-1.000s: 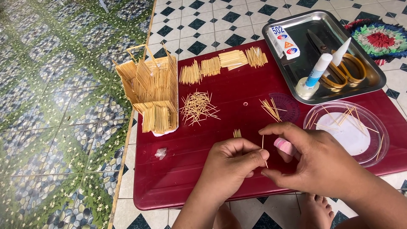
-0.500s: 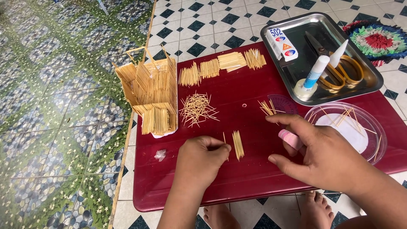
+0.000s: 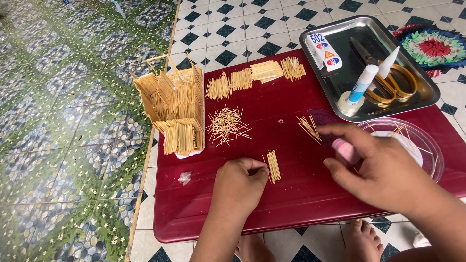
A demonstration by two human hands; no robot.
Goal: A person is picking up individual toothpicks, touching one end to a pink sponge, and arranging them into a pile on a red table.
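Note:
My left hand [image 3: 239,184] rests palm down on the dark red table [image 3: 291,204], its fingertips touching a small row of toothpicks [image 3: 273,166] laid side by side. My right hand [image 3: 376,167] hovers over the table's right part with a pink object [image 3: 345,150] held in its fingers, close to a few loose toothpicks [image 3: 309,128]. A loose heap of toothpicks [image 3: 227,126] lies further back. At the table's left edge stands a small house built of toothpicks [image 3: 174,109].
Several toothpick bundles [image 3: 255,75] lie along the far edge. A steel tray [image 3: 335,82] holds glue bottles [image 3: 361,85], scissors [image 3: 395,82] and a glue card. A clear plastic dish [image 3: 432,150] with toothpicks sits at right. My bare feet show below the table on tiled floor.
My left hand moved down and left and now presses on the toothpick row. My right hand shifted right, away from the left hand, still carrying the pink object.

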